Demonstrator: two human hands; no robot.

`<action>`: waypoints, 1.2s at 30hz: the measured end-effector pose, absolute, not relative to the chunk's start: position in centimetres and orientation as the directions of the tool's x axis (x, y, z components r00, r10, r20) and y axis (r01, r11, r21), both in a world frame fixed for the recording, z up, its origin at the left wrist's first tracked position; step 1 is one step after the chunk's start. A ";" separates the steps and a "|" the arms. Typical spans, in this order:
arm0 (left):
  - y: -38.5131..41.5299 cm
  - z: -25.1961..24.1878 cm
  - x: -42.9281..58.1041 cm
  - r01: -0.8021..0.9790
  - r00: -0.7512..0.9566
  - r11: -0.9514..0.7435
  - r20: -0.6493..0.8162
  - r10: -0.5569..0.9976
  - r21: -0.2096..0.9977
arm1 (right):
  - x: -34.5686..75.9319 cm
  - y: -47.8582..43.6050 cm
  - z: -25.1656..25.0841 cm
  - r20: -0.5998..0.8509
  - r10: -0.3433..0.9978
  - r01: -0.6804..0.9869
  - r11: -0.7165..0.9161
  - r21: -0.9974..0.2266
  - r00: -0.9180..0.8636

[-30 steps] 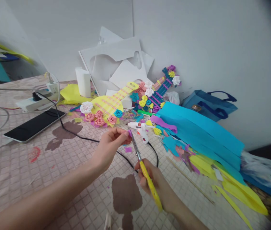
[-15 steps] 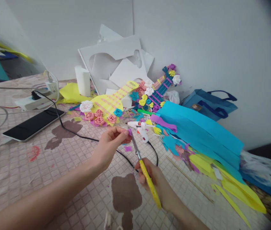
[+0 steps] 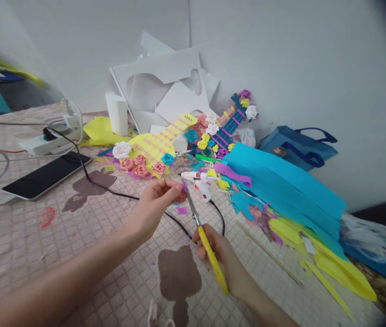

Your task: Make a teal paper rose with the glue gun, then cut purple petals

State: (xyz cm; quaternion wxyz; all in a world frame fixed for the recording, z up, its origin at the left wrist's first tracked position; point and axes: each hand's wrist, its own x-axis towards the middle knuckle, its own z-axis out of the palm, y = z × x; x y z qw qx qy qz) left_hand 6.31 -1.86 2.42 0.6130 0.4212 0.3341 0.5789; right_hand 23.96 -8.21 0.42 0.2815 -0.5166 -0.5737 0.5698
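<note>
My left hand [image 3: 161, 200] pinches a small purple paper piece [image 3: 184, 186] between thumb and fingers. In my right hand [image 3: 218, 250] are scissors with yellow handles [image 3: 213, 261]; their blades point away from me and their tips meet the purple piece. Just beyond the tips lies a white glue gun [image 3: 196, 179] with a black cord. A loose purple scrap [image 3: 182, 210] rests on the quilted cloth below my left fingers. Behind my hands is a yellow guitar shape [image 3: 155, 147] with pink strips and paper flowers along its lower edge.
A tablet [image 3: 47, 176] and a power strip [image 3: 54, 141] with cables are at the left. A blue guitar shape [image 3: 228, 129] leans behind. Blue crepe paper [image 3: 281, 195], yellow paper [image 3: 343, 268], a thin stick [image 3: 269, 253] and a blue bag [image 3: 290, 147] are at the right.
The whole view has shifted very slightly. Both hands keep nearly the same pose, with the scissor tips still at the purple piece.
</note>
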 end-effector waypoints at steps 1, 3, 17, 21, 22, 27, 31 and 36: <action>-1.9 2.4 6.3 -0.429 0.106 -0.027 0.080 0.991 0.903 | 23.9 -8.2 0.4 -0.263 0.915 0.268 -0.182 -0.946 -0.307; -1.8 2.4 6.3 -0.431 0.108 -0.028 0.082 0.991 0.902 | 23.8 -8.2 0.4 -0.270 0.912 0.252 -0.195 -0.948 -0.309; -1.0 1.7 5.9 -0.331 0.204 0.083 -0.015 0.979 0.940 | 33.1 -4.1 2.5 0.041 0.995 0.947 0.094 -0.308 -0.086; -0.6 1.4 5.7 -0.244 0.247 0.126 -0.064 0.967 0.962 | 37.6 -3.2 2.7 -0.008 0.999 0.996 0.048 -0.069 -0.049; -0.5 1.3 5.7 -0.223 0.267 0.137 -0.075 0.961 0.965 | 38.3 -3.0 2.4 -0.009 0.999 0.998 0.037 -0.043 -0.038; -0.9 0.9 6.2 -0.152 0.365 0.187 -0.120 0.923 0.971 | 39.0 -2.6 1.2 0.026 0.997 0.992 0.071 -0.101 -0.069; -1.5 0.9 6.6 -0.082 0.459 0.193 -0.135 0.878 0.978 | 35.5 -3.1 1.6 0.283 0.959 0.912 0.113 -0.394 0.003; -2.0 0.6 7.0 0.000 0.541 0.148 -0.125 0.832 0.989 | 29.4 -4.8 1.9 0.045 0.977 0.434 0.134 -0.891 -0.210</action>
